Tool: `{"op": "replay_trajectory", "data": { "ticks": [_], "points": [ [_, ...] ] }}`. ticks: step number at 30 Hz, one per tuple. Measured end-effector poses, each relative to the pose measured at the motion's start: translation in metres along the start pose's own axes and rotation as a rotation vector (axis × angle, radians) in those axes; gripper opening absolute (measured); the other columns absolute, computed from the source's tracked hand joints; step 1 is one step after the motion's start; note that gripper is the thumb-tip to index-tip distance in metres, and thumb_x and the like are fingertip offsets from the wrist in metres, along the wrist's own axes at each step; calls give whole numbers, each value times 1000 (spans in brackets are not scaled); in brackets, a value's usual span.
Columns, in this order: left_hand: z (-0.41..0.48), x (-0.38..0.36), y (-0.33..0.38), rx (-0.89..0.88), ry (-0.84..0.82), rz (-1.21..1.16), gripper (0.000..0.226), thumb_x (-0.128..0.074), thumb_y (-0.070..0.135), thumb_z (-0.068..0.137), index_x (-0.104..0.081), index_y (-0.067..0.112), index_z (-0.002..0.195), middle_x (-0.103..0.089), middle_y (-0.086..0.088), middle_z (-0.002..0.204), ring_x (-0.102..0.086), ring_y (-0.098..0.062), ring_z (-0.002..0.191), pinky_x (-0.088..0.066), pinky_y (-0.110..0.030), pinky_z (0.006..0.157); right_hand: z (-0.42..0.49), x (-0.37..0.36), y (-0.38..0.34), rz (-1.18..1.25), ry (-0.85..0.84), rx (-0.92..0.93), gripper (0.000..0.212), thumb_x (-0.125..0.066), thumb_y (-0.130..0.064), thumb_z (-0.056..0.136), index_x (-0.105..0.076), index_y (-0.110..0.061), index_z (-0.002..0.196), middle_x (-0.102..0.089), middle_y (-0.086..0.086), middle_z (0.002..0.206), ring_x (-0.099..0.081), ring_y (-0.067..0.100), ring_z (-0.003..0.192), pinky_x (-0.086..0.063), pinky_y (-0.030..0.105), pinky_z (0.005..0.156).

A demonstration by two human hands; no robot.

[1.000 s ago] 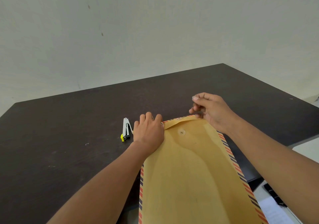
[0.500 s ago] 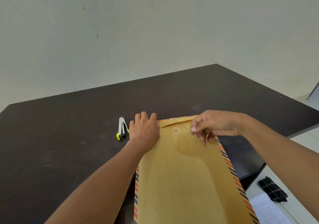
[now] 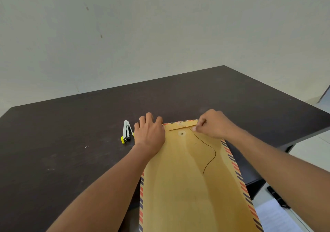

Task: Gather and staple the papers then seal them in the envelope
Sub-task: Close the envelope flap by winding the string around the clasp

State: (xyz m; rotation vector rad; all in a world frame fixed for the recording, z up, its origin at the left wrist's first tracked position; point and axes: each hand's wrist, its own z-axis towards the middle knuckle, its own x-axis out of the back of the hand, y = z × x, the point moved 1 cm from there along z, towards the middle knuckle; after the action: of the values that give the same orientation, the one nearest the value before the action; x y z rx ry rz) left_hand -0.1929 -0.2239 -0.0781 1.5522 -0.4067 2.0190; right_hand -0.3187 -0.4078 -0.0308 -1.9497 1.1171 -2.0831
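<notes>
Dark table — left hand lies open on envelope, flap folded; right hand pinches its string

A dark brown table, its top scuffed and dusty in places, is pictured from above. A brown manila envelope, edged in red and blue stripes, is laid lengthwise on the right half, flap end farthest from the camera and near end apparently carried past the table's front edge. A black closure string is trailed across its face. A small white stapler with a yellow end is placed near the envelope's far left corner, with a single loose staple left apart from it, farther left.
</notes>
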Motion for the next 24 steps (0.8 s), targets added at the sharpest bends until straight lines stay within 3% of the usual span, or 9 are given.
{"op": "replay_trajectory", "data": {
  "ticks": [4, 6, 10, 12, 17, 20, 24],
  "points": [
    [-3, 1, -2, -143, 172, -62, 26, -57, 16, 88, -64, 22, 113, -54, -5, 121, -50, -29, 114, -41, -41, 91, -3, -27, -7, -55, 171, 3, 15, -77, -33, 82, -72, -23, 73, -68, -9, 82, -67, 20, 87, -56, 36, 77],
    [-5, 1, -2, -262, 122, -154, 26, -56, 12, 90, -68, 23, 111, -60, 0, 115, -55, -25, 107, -47, -40, 85, -6, -35, -11, -91, 226, 61, 18, -70, -24, 88, -69, -25, 70, -69, -7, 85, -66, 23, 90, -54, 36, 75],
    [-7, 2, -3, -284, -21, -281, 25, -49, 25, 97, -67, 27, 114, -57, 8, 117, -52, -16, 108, -53, -40, 79, -6, -46, -19, -484, 171, 133, 18, -52, -13, 93, -65, -16, 105, -59, 4, 111, -53, 29, 109, -48, 43, 87],
    [-8, 2, -3, -278, -39, -278, 25, -50, 29, 97, -66, 28, 116, -56, 8, 119, -52, -16, 110, -53, -40, 80, -3, -46, -20, -524, 145, 113, 25, -49, -10, 91, -60, -13, 113, -58, 6, 114, -53, 30, 111, -44, 43, 88],
    [-12, 1, 4, -271, 10, -271, 25, -51, 30, 98, -66, 23, 116, -58, 4, 117, -54, -21, 107, -50, -36, 76, -2, -30, -11, -229, 191, 103, 14, -49, -18, 91, -62, -13, 93, -67, 3, 92, -63, 31, 88, -55, 42, 75],
    [-12, -1, 7, -244, 42, -264, 25, -51, 30, 97, -67, 23, 114, -59, 2, 115, -55, -23, 105, -51, -37, 75, -8, -29, -18, -410, 184, 159, 15, -54, -23, 86, -58, -11, 78, -58, 1, 80, -57, 28, 78, -50, 35, 64],
    [-14, -2, 7, -250, 61, -260, 25, -52, 30, 97, -68, 21, 114, -60, 0, 113, -57, -25, 102, -51, -38, 75, -10, -34, -33, -599, 184, 203, 28, -52, -16, 88, -34, -14, 66, -43, 1, 77, -44, 25, 76, -36, 33, 61]
  ]
}}
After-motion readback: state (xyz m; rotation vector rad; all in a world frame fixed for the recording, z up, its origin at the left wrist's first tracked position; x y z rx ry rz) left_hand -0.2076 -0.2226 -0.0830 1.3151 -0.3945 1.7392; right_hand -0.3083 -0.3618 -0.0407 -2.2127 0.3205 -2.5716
